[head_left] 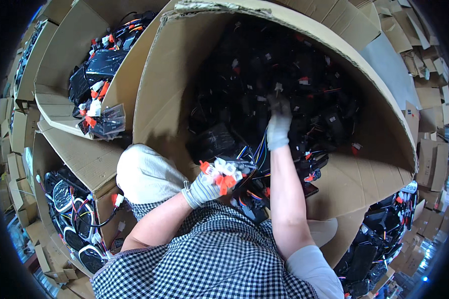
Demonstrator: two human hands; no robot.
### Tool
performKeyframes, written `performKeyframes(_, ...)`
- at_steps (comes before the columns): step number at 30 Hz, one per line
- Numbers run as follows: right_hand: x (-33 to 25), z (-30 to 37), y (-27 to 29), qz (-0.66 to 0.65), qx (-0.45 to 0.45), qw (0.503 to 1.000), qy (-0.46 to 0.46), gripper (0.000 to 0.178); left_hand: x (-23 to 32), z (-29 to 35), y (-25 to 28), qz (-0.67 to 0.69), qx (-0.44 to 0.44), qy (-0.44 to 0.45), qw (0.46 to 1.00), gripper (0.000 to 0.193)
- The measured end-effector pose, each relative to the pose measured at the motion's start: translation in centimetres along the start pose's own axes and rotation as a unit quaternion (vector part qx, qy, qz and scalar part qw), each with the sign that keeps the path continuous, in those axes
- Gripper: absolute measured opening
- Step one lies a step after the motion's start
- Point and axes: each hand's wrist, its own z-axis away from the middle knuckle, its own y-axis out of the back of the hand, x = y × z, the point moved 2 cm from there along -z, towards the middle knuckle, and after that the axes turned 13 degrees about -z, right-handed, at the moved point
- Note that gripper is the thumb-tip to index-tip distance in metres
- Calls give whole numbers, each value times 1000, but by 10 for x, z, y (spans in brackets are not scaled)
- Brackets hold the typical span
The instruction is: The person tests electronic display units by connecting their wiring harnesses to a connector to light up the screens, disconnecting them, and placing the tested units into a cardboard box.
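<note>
Nearest is a checked black-and-white apron [199,259], with a pale trouser knee [144,172] out to the left, close against the cardboard, perhaps to bring the person well up to the big box. Just ahead of the apron, the left hand [204,191], in a striped glove, is curled closed around a bunch of white and orange plugs [220,175]. They are gathered with their ends together, which probably keeps the leads from tangling. Beside them, black parts [254,202] with coloured wires rest at the near edge of the big box, between the left hand and the right forearm.

At the left side, a smaller box [105,199] holds dark rounded parts with pale rims [82,219]; at the lower right lies another pile of black parts [366,249]. Both sit within arm's reach, likely for convenience.

Farther in, the right hand [279,124], also gloved, reaches into the big box [157,84]. Its fingers are lost in shadow, so I cannot tell how open they are or whether they grip anything. A few coloured wires [260,152] run just beside its wrist. Around and beyond it spreads a deep heap of black pieces [264,60], dotted with small white and orange plugs; the tall walls seem to hold it in.

Beyond, at the upper left, another box [60,70] carries plastic-wrapped black packs [105,62], and stacked cardboard [429,159] lines the right.
</note>
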Motion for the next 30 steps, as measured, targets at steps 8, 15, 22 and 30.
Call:
performKeyframes(8, -56, 120, -16, 269, -254, 886, 279, 10, 68, -9, 17, -227, 293, -11, 928, 30)
performKeyframes(15, -62, 165, 0, 331, -446, 789, 263, 15, 4, -29, 17, -178, 221, -136, 949, 9)
performKeyframes(22, -74, 164, 8, 424, -572, 674, 198, 20, 5, -29, 1, 518, -33, -166, 839, 12)
performKeyframes(30, -95, 157, 19, 335, -548, 744, 184, 25, -21, -9, 5, 531, -18, 130, 837, 33)
